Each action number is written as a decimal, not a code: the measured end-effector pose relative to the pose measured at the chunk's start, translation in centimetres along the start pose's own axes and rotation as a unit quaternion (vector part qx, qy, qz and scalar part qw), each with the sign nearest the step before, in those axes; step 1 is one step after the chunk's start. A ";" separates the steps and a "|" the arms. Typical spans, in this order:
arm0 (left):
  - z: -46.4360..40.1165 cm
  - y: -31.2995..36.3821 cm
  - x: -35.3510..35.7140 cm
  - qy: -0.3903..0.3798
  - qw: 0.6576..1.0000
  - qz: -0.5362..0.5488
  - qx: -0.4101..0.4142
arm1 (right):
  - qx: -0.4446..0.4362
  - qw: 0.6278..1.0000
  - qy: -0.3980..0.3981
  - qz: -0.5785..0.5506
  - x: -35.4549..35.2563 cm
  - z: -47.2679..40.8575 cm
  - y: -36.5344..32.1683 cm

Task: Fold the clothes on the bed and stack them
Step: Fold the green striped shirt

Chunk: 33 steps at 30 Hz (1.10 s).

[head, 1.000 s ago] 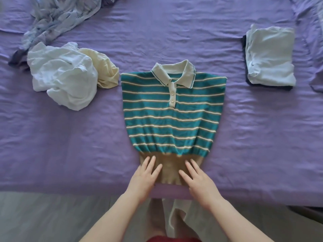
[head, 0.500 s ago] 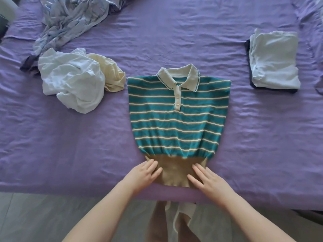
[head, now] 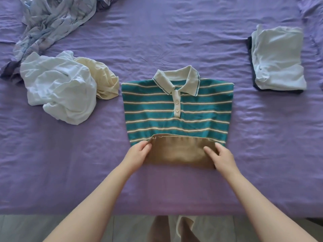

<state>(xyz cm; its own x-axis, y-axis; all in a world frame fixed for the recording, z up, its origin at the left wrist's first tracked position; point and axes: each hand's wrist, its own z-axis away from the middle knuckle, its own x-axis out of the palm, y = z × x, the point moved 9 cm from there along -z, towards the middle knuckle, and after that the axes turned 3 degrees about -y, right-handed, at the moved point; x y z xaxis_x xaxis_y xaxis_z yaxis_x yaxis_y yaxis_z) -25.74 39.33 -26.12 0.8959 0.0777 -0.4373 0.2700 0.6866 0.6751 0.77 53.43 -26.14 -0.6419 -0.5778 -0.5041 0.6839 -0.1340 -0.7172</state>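
**Hem on the way up: polo shirt mid-fold**

With both hands pinching the tan hem band, the fold is live. The left hand (head: 139, 151) grips the band's left corner, thumb on top and fingers tucked beneath; the right hand (head: 221, 154) pinches the right corner the same way. Between them the tan band (head: 178, 151) is turned up toward the collar, its edge lying over the lowest stripes of the teal striped polo shirt (head: 176, 109), which sits face up in the middle of the purple bed (head: 174, 41), collar away from the person, sleeves apparently tucked behind.

Further out, to the left, a crumpled white garment (head: 59, 91) touches a cream one (head: 103, 82), and a bluish patterned piece (head: 52, 21) trails off toward the far corner, all unfolded. Well apart on the right waits the folded stack (head: 277, 58), pale on top with something dark beneath.

The risks, as I judge them: the knit is soft and stretchy, so if one hand leads the other the fold line will run crooked, and the tucked sleeves could slide out as the body lifts. Carry it to the stack too loosely and the whole bundle may sag open
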 end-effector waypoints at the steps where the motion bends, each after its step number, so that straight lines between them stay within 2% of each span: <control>1: -0.9 0.0 -0.4 0.008 0.999 0.031 -0.022 | 0.020 1.000 0.012 0.005 -0.4 -0.9 0.1; 4: -2.5 -0.3 0.5 -0.014 0.995 0.025 -0.091 | 0.058 0.998 -0.016 0.035 0.1 -2.4 0.0; 7: -2.8 -0.2 1.4 -0.015 0.990 -0.109 -0.092 | 0.061 0.987 -0.053 0.137 1.4 -2.2 -0.1; 9: -2.7 0.9 0.5 0.049 0.987 -0.142 -0.051 | 0.020 0.987 -0.012 0.157 1.1 -1.9 -0.9; 12: -2.8 3.6 -2.0 0.132 0.987 -0.087 0.039 | -0.028 0.992 0.086 0.082 -1.1 -2.0 -3.1; 14: -3.8 5.9 -3.9 0.145 0.982 -0.091 0.082 | -0.037 0.991 0.118 0.057 -2.7 -3.1 -4.8; 18: -8.3 10.6 -8.0 0.173 0.970 -0.106 0.135 | -0.052 0.991 0.126 0.003 -5.1 -8.5 -8.9; 26: -17.5 12.4 -9.9 0.180 0.976 -0.095 0.081 | -0.052 0.989 0.127 0.060 -6.3 -17.9 -11.8; 33: -20.1 12.6 -10.3 0.194 0.967 -0.151 0.064 | -0.041 0.986 0.130 0.092 -6.3 -21.0 -12.1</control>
<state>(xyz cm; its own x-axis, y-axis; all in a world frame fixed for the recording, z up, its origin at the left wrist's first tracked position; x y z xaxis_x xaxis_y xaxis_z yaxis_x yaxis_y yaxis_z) -38.66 61.71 -25.06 0.5772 0.1701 -0.7987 0.5621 0.6267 0.5397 -10.78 75.61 -24.39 -0.5843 -0.3588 -0.7279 0.7737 0.0246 -0.6331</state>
